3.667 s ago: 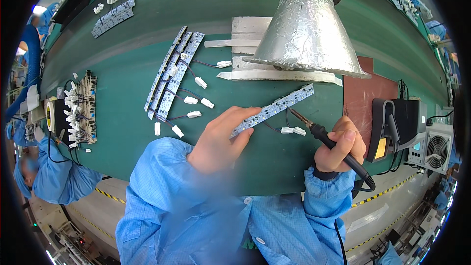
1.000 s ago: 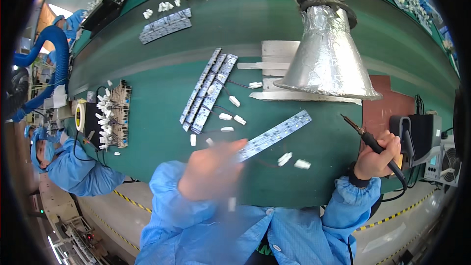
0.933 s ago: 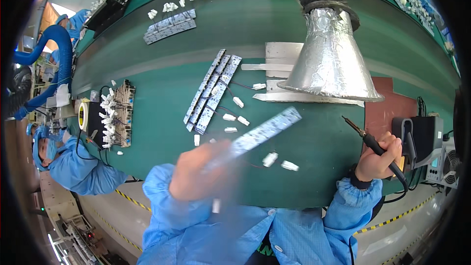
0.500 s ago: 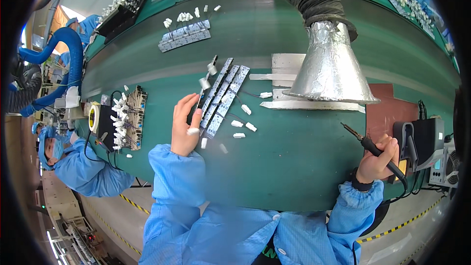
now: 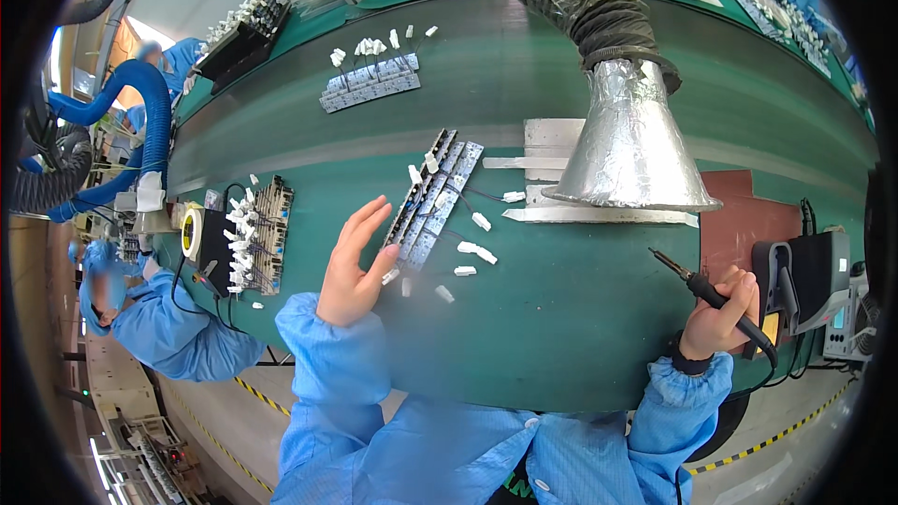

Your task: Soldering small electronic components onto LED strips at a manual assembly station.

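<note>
My left hand [image 5: 350,273] is open beside a group of narrow circuit board strips [image 5: 456,178], fingers apart, its thumb at or very near their lower left end. The strips lie side by side and slanted. White connectors [image 5: 481,222] on thin dark leads spread out from them, several on the right. The leftmost strip [image 5: 414,204] shows a dark side with small parts. In my right hand [image 5: 718,318] is a soldering iron [image 5: 705,290], gripped by its black handle. Its metal tip points up and left, above the green mat and apart from the boards.
A foil-covered fume hood [image 5: 636,150] hangs over pale metal bars [image 5: 599,216]. Right of it stand a brown mat [image 5: 734,196] and an iron holder [image 5: 795,281]. More boards with connectors lie farther off [image 5: 369,84] and at left [image 5: 271,234]. Co-workers sit beyond, one at left [image 5: 173,318].
My left hand has let go of the leftmost strip, which was tilted up and now rests against the others. The hand has opened and drawn slightly back. My right hand stays nearly still.
</note>
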`<state>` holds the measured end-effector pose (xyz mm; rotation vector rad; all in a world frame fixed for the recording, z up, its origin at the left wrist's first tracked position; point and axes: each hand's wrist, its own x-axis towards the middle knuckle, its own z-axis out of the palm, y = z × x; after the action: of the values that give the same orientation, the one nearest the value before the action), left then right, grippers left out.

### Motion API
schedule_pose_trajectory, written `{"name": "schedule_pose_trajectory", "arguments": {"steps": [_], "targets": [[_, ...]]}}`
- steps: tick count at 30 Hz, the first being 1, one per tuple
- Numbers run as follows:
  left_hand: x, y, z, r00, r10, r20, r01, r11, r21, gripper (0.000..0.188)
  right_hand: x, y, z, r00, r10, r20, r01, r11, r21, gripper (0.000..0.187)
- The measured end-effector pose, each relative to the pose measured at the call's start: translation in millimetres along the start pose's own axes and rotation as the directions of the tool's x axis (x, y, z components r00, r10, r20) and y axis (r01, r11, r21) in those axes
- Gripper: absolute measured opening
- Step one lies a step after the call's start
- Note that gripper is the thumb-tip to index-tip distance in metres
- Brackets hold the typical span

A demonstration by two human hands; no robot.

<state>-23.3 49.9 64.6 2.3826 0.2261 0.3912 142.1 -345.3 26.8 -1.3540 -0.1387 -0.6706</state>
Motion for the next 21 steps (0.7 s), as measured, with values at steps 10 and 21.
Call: {"name": "schedule_pose_trajectory", "arguments": {"steps": [10, 21], "targets": [[102, -69, -33, 0.905, -0.417, -0.082, 0.375, 0.874, -0.307, 0.043, 1, -2, 6, 1.000, -0.029, 0.007, 0.029, 1.000, 0.004, 0.041], [286, -145, -9, 0.640, -0.766, -0.060, 0.608, 0.553, -0.569, 0.053, 0, -3, 4, 0.999, -0.046, 0.012, 0.047, 0.994, -0.102, 0.043]]}}
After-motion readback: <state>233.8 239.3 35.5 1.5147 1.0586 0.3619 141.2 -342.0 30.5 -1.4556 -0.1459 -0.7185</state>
